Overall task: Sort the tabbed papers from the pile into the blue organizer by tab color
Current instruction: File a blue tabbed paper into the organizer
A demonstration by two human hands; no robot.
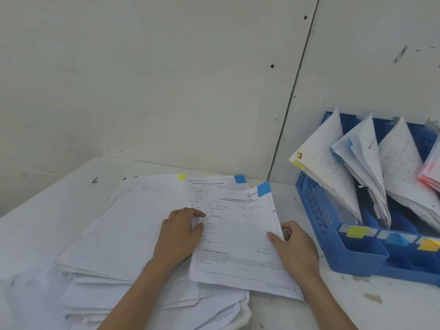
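Note:
A messy pile of white papers (123, 234) covers the table's left and middle. On top lies a printed form with a blue tab (240, 236) at its upper right corner. My right hand (295, 248) grips that form's right edge, thumb on top. My left hand (181, 232) pinches its left edge. Behind it another form with a blue tab (240, 179) and a sheet with a yellow tab (181, 176) stick out. The blue organizer (316, 210) stands at the right, holding leaning stacks of papers in its slots, with yellow, blue and orange labels on its front.
The white table (357, 303) ends at a white wall behind, with a dark vertical seam (295, 84) near the organizer. A pink-tabbed stack (431, 172) leans in the organizer's rightmost visible slot. Small stains mark the table near the organizer's front.

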